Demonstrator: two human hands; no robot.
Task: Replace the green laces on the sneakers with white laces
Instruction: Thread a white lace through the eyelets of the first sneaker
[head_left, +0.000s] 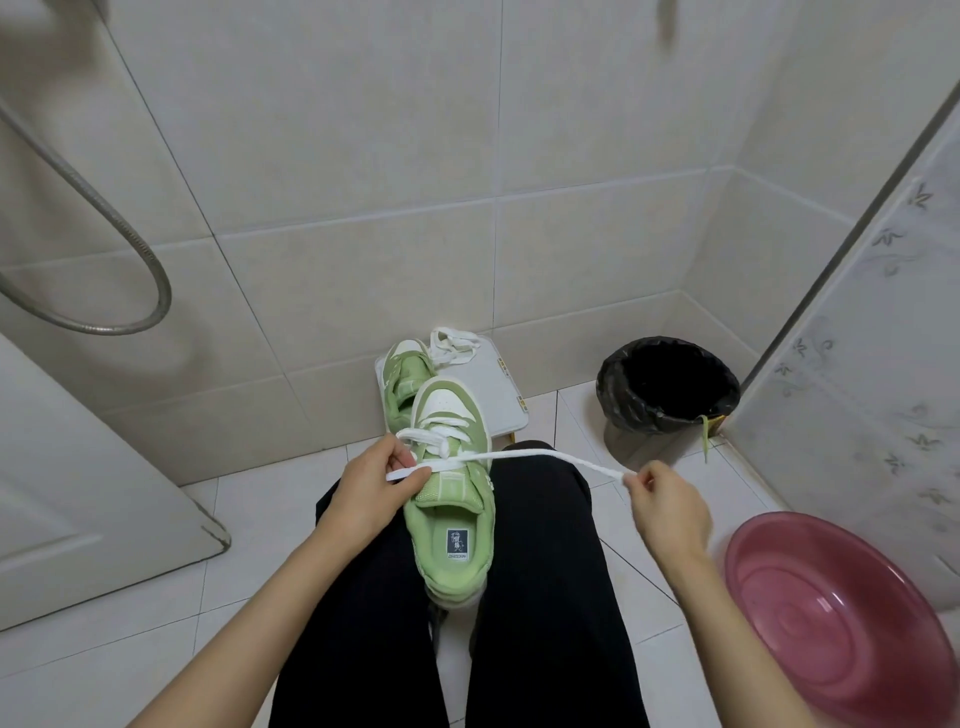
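I see the green sneaker (449, 499) lying on the lap, toe pointing away. The left hand (369, 488) pinches one end of the white lace (545, 455) beside the shoe. The right hand (670, 509) pinches the other end, pulled out sideways.

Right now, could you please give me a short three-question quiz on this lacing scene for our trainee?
1. True or false: the left hand and the right hand each pinch an end of the white lace threaded through the sneaker on the lap.
2. Where does the second sneaker sit? A: on the floor. B: on the white stool. C: in the person's lap.
3. What hangs over the rim of the black bin?
Key: 1 true; 2 B; 3 a green lace.
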